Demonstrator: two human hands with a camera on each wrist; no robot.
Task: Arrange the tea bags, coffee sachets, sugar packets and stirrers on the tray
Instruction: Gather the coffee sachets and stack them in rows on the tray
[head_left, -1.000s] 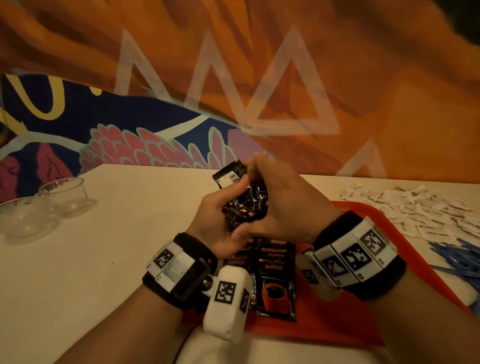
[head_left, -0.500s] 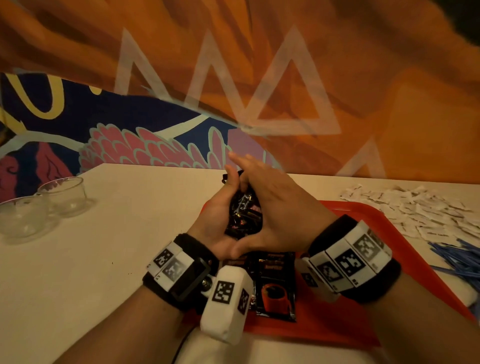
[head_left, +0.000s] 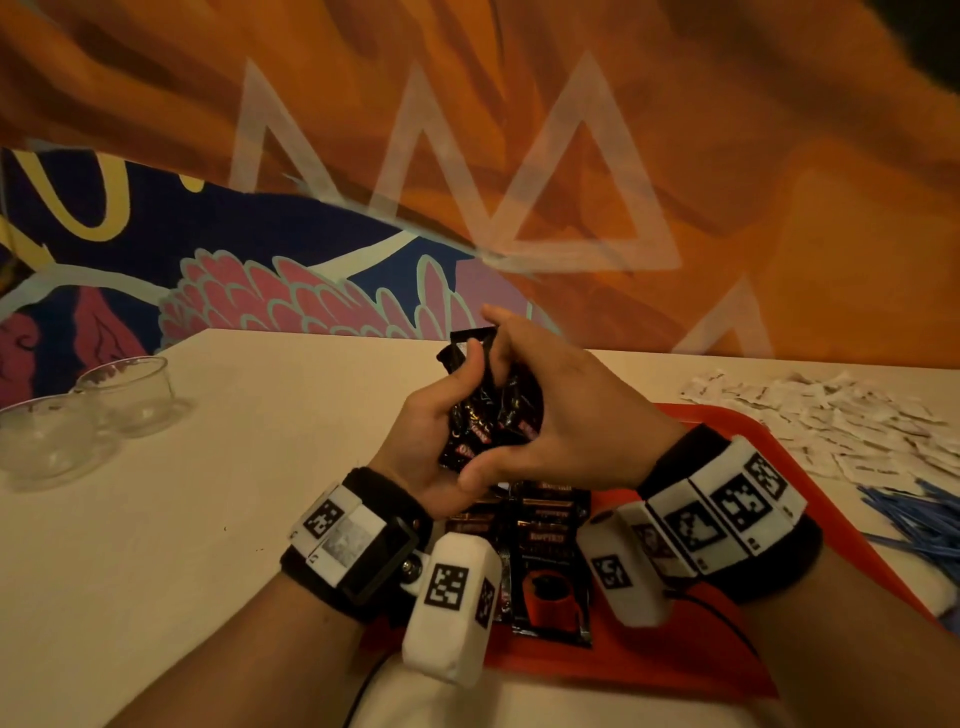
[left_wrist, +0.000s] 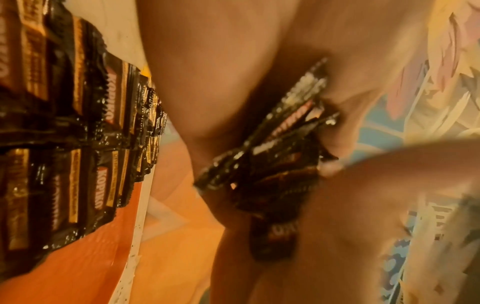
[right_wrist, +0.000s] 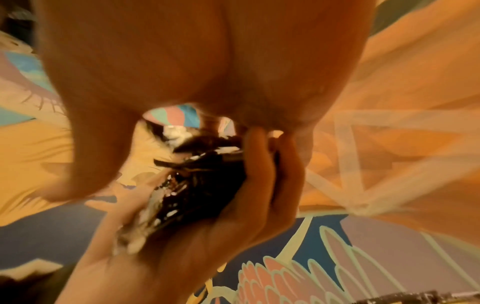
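We saw a white counter (head_left: 208, 467) carrying a red tray (head_left: 857, 499) with coffee sachets (head_left: 545, 545) laid on it. Above the tray, our left hand (head_left: 426, 431) and right hand (head_left: 571, 415) curled their fingers (head_left: 470, 374) around a bundle of sachets (head_left: 493, 415).

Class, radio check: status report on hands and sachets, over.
Left hand and right hand grip coffee sachets above tray. Nothing in the way.
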